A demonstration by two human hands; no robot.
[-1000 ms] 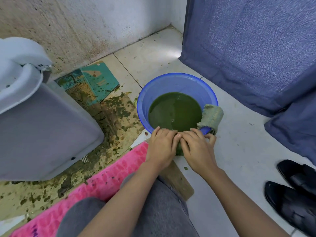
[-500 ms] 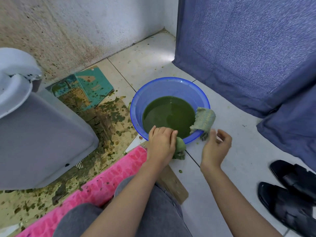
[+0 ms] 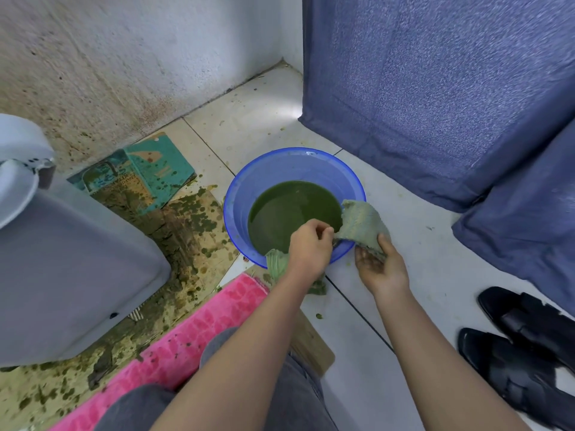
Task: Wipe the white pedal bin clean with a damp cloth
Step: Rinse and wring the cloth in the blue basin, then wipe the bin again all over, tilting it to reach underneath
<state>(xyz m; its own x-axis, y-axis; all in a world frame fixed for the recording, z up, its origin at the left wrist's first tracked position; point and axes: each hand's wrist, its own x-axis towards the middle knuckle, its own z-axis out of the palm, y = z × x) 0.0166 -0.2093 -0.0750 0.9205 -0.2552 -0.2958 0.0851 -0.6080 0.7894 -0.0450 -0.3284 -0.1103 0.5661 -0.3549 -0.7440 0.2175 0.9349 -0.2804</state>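
The white pedal bin [image 3: 71,269] lies tilted at the left, its lid [image 3: 18,169] hanging open. A blue basin [image 3: 292,169] of dark green water stands on the floor in the middle. A pale green damp cloth [image 3: 362,220] drapes over the basin's right rim. My right hand [image 3: 378,264] holds its lower edge and my left hand [image 3: 311,247] pinches its left corner at the basin's near rim. A second green rag [image 3: 277,262] hangs below my left wrist, partly hidden.
Flattened cardboard [image 3: 174,231] spattered with green stains lies under the bin. A pink towel [image 3: 186,337] covers my lap. Blue curtains [image 3: 435,88] hang at the right, with black sandals [image 3: 525,343] below them. A stained wall [image 3: 124,57] stands behind.
Both hands left the near rim, where they pressed a green rag together. My right hand moved right and took the draped cloth; my left hand now grips its corner.
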